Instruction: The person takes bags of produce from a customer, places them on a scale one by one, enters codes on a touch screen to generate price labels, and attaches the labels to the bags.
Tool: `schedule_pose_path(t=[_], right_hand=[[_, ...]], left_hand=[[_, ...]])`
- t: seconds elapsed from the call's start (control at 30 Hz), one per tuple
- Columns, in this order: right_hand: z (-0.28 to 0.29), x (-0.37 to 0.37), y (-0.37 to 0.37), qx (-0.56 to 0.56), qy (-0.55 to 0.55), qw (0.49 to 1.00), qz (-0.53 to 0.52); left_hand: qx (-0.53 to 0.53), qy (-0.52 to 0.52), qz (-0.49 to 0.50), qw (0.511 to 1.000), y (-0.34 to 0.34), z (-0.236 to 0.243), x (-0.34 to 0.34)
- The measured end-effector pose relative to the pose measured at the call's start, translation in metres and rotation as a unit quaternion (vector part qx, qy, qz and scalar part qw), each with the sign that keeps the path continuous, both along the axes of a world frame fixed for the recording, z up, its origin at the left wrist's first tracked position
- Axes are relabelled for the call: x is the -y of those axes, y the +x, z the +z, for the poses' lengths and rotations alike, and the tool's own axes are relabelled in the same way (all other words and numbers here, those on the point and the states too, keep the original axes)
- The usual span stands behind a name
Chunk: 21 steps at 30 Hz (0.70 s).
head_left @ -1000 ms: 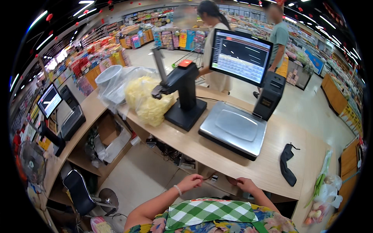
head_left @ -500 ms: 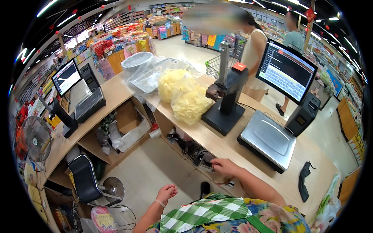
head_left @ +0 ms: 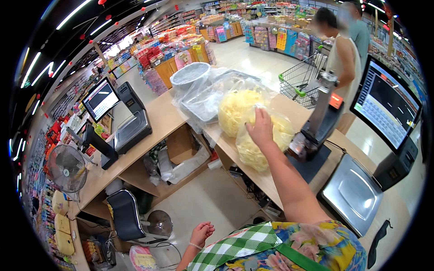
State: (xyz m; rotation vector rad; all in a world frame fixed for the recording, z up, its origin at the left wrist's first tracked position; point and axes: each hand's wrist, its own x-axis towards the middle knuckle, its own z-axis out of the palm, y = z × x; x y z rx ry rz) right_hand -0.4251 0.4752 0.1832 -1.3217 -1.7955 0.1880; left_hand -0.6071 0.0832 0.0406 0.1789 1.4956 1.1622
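Two clear plastic bags filled with pale yellow, crinkled pieces lie together on the counter, a farther bag (head_left: 235,106) and a nearer bag (head_left: 253,151). My right hand (head_left: 261,128) reaches over them, fingers stretched and thumb apart, the fingertips at the gathered top between the bags. Whether any plastic is between the fingers is hard to see. Low in front of my body, my left hand (head_left: 202,233) is loosely curled and holds nothing visible. Left of the bags, a grey-white tub (head_left: 190,73) and clear plastic film (head_left: 201,106) rest on the counter.
A black scanner stand (head_left: 316,122) rises right of the bags. Farther right are a metal-topped scale (head_left: 352,192) and a tilted screen (head_left: 386,101). Two people and a shopping cart (head_left: 300,77) stand beyond the counter. A black chair (head_left: 125,214) and a fan (head_left: 67,168) are at left.
My right hand has moved from the counter's near edge forward to the bags. My left hand stays low and curled. The view has turned left, and the people and cart show differently.
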Motion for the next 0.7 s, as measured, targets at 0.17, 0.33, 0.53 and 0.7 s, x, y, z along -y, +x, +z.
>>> schedule_pose_path(t=[0.17, 0.33, 0.53, 0.7], right_hand=[[-0.006, -0.058, -0.021, 0.025, -0.002, 0.991, -0.129], [-0.014, -0.095, 0.003, 0.148, -0.124, 0.969, -0.153], [-0.03, -0.09, -0.001, -0.039, -0.08, 0.995, -0.054], [0.071, -0.029, -0.008, -0.254, -0.145, 0.956, 0.027]], left_hand=[[0.032, -0.019, 0.021, 0.999, -0.014, -0.01, -0.017], [0.057, -0.014, -0.011, 0.998, -0.043, -0.024, -0.056], [0.021, 0.048, -0.199, 0.979, -0.108, -0.094, -0.111], [0.006, 0.093, -0.244, 0.965, -0.106, -0.038, -0.185]])
